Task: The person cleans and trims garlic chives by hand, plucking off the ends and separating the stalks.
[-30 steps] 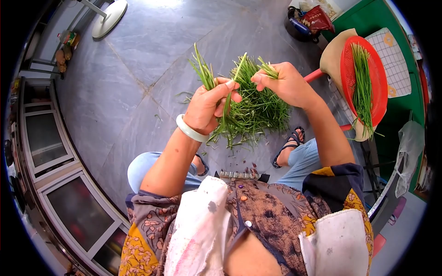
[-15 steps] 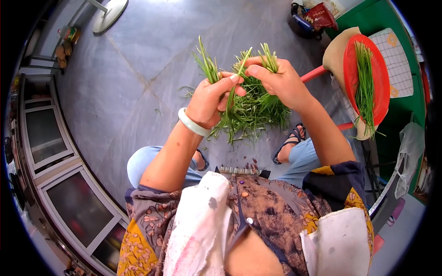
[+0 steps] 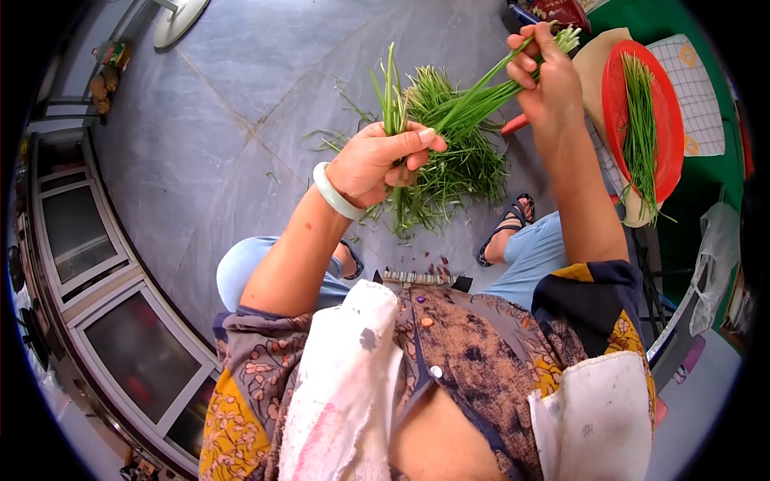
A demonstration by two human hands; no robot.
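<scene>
My left hand (image 3: 385, 160), with a pale bangle (image 3: 338, 192) at its wrist, is closed round a small upright bunch of chives (image 3: 391, 100). Raised to the right, my right hand (image 3: 549, 84) grips more chives (image 3: 473, 108) near their pale ends. Their green blades slant down to my left fingertips, where I cannot tell which hand holds the tips. Beneath both hands a loose heap of chives (image 3: 469, 172) lies on the grey floor. To the right, a red basket (image 3: 676, 136) contains a neat bundle of chives (image 3: 639, 120).
A checked cloth (image 3: 702, 96) lies on the green surface beside the basket. A clear plastic bag (image 3: 710, 264) hangs lower right. Glass-fronted cabinets (image 3: 140, 349) line the left side. Behind, a round white stand base (image 3: 180, 22) rests on the floor. My sandalled foot (image 3: 507, 228) is near the heap.
My right hand has moved up and right, away from my left hand, and chives now stretch between them. The left hand stays nearly in place, still gripping its bunch.
</scene>
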